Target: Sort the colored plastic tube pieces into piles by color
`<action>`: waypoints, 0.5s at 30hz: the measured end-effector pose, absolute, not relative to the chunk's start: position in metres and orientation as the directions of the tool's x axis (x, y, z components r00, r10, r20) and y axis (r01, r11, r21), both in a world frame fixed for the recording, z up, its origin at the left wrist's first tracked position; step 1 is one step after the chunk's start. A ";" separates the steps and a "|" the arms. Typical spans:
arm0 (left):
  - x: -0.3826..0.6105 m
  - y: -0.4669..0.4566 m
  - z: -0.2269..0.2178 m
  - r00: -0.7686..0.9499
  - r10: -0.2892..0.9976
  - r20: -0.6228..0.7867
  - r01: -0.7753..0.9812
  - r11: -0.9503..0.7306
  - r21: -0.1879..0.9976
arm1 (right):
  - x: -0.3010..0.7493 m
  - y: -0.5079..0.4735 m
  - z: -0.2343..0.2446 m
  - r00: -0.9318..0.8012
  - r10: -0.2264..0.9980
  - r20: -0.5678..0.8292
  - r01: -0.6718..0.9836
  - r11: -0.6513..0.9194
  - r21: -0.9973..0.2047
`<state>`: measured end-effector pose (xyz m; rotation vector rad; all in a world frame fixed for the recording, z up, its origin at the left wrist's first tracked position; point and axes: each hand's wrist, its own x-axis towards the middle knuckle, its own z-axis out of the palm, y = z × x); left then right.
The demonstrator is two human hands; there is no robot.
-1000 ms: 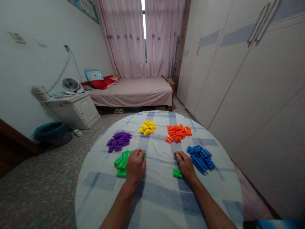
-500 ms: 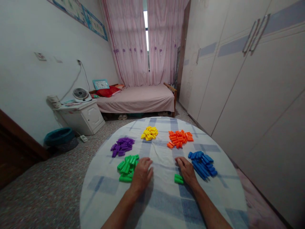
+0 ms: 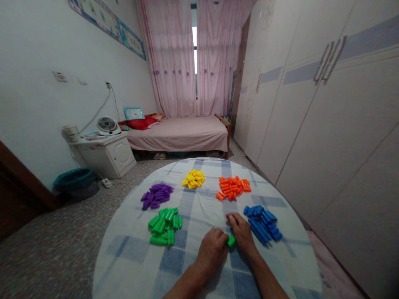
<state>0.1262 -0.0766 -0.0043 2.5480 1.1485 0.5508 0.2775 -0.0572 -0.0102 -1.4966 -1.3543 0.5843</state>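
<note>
On a round table with a checked cloth (image 3: 131, 257) lie piles of small plastic tubes sorted by colour: purple (image 3: 156, 194), yellow (image 3: 193, 179), orange (image 3: 232, 187), blue (image 3: 262, 218) and green (image 3: 163, 224). A couple of stray green tubes (image 3: 231, 240) lie apart from the green pile, between my hands. My left hand (image 3: 213, 250) has its fingers curled against these stray tubes. Just to their right, my right hand (image 3: 241, 231) rests flat on the cloth with fingers stretched out, beside the blue pile.
A white wardrobe (image 3: 327, 124) runs along the right wall close to the table. Beyond the table stand a pink bed (image 3: 179, 133), a white bedside cabinet (image 3: 106, 155) with a small fan (image 3: 107, 124), and a teal basin (image 3: 73, 179) on the floor.
My left hand has left the green pile and crossed right to the stray green tubes by my right hand. The right hand has hardly moved. The view has tilted slightly.
</note>
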 end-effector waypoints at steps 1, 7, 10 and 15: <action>0.125 -0.077 -0.005 0.600 0.766 0.228 0.650 -0.634 0.419 | 0.278 -0.057 -0.010 0.257 0.930 0.261 0.457 0.121 -0.881; 0.121 -0.083 -0.003 0.594 0.742 0.310 0.574 -0.661 0.483 | 0.278 -0.057 -0.011 0.251 0.939 0.236 0.468 0.095 -0.879; 0.131 -0.084 -0.001 0.599 0.759 0.255 0.637 -0.645 0.423 | 0.280 -0.056 -0.013 0.253 0.943 0.218 0.471 0.077 -0.879; 0.141 -0.079 0.000 0.564 0.799 0.207 0.717 -0.599 0.356 | 0.280 -0.058 -0.011 0.258 0.938 0.230 0.481 0.082 -0.873</action>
